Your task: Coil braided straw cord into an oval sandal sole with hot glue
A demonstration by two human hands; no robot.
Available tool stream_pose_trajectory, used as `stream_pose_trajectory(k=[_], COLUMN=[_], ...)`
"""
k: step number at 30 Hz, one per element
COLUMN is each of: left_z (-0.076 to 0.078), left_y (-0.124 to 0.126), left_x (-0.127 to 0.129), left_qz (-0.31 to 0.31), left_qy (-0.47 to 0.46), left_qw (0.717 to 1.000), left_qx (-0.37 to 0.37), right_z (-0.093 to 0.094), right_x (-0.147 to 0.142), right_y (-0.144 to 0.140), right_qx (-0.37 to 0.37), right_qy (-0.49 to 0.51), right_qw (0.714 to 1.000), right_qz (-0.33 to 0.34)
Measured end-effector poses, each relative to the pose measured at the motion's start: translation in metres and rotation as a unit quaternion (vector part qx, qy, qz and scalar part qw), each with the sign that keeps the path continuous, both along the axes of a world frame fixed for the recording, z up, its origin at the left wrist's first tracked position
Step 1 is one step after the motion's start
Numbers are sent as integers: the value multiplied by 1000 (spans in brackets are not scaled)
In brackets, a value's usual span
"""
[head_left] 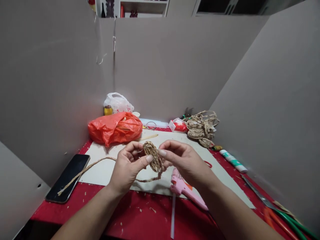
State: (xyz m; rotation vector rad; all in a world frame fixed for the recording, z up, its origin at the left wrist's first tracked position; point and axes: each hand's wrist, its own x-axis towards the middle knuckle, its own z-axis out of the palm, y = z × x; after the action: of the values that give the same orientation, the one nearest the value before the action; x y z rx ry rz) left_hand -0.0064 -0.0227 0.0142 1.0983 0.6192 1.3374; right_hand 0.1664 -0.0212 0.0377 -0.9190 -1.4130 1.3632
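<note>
Rough straw-like coil (155,161), glossy phone (66,175)

One craft booth, yours: grey panels (170,66) enclosing you on three sides; red-clothed surface (140,220) before you, bearing glue gun (179,185), scissors (265,201) and cord bundle (200,130); shelf (143,7) visible above the panels.

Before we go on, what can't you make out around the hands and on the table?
All in the head view:
- Back of the coiled cord piece: turned away, behind the left hand.
- Part of the pink glue gun: behind the right hand and forearm.
- Most contents of the red plastic bag: covered by its folds.
- Handle ends of the scissors: cut off at the lower right corner.
</note>
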Motion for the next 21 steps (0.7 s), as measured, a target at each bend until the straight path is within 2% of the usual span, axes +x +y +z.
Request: stream_pose_trajectory(k=[6, 15, 18, 21], left_z=[-3, -6, -6, -5], left_y=[4, 8, 8, 7], left_x=[0, 2, 3, 3], left_qz=[-28, -47, -47, -52], left_qy=[-7, -31, -33, -34], left_qw=[999, 997, 996, 996], left_qx=[-18, -60, -68, -66], right_z=[-5, -23, -21, -16], right_x=[-3, -10, -11, -10], right_y=[1, 7, 4, -1], right_qx=[-75, -78, -7, 164], right_qy=[70, 77, 45, -36], right_qw=[994, 994, 998, 976], right_qz=[43, 21, -43, -136])
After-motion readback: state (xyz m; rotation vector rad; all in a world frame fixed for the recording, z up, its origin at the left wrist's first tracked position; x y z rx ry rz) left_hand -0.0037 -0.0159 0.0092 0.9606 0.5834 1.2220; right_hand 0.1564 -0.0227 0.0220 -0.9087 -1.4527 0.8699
